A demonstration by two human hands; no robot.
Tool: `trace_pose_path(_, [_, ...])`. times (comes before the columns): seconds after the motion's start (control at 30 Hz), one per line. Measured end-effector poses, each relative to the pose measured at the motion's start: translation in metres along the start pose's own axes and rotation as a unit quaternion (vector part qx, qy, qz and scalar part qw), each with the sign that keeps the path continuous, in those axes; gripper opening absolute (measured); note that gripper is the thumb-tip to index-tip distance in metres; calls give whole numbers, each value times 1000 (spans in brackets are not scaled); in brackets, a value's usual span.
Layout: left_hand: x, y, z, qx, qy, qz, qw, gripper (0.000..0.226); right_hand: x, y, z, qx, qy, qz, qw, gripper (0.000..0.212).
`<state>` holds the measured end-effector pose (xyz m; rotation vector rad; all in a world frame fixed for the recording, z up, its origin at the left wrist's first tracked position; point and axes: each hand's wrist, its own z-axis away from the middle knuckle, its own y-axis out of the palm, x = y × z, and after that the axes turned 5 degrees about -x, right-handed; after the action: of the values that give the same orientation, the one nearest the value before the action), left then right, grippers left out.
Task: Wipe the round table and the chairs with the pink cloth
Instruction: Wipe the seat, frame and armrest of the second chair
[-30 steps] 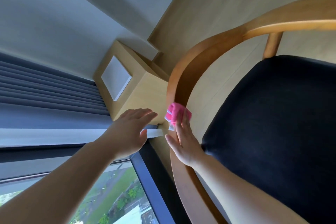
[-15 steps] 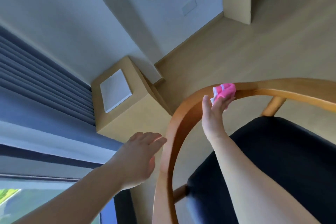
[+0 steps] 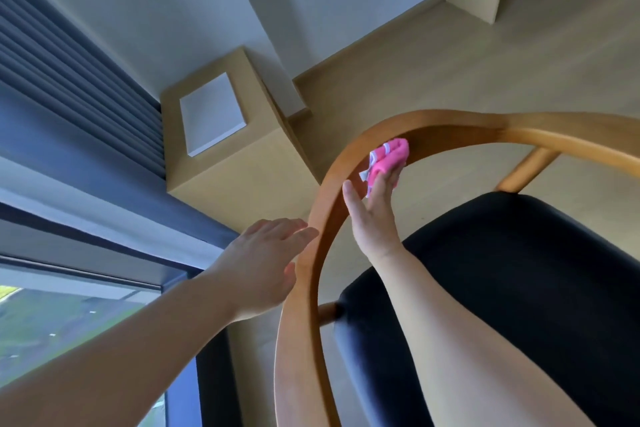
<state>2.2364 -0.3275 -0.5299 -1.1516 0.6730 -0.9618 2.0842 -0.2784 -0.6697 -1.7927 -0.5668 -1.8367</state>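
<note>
pink cloth (image 3: 388, 159) sits bunched on the inner face of the chair's curved wooden backrest (image 3: 349, 156), pressed there by the right hand (image 3: 375, 215) with straight fingers - not clenched. left hand (image 3: 263, 267) is flat, fingers released, against the rail's outer side, holding nothing. best bet: keep the cloth flat under the fingertips, follow the curve in one pass toward the far arm - left hand steadying the chair above the dark seat (image 3: 519, 288).

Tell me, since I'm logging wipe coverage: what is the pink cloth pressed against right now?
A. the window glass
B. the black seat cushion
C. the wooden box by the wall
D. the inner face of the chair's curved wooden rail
D: the right hand presses the pink cloth against the inner face of the curved wooden rail.
</note>
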Motion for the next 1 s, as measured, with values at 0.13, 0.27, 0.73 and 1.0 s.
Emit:
trace_pose_path(0.13, [6,9,7,-8,-2,2,1000,54,-9,13,32,45,-26,4,999,101])
trace_pose_path(0.27, [14,19,21,-15,-5,8,1000,55,-18,23,69,101,-17,7,995,101])
trace_pose_path(0.73, [21,-6,77,5,-3,76,997,56,13,-4,210,129,97,199,967,25])
trace_pose_path(1.0, [10,-65,112,-5,59,117,991,54,98,-57,235,177,176,253,935,17])
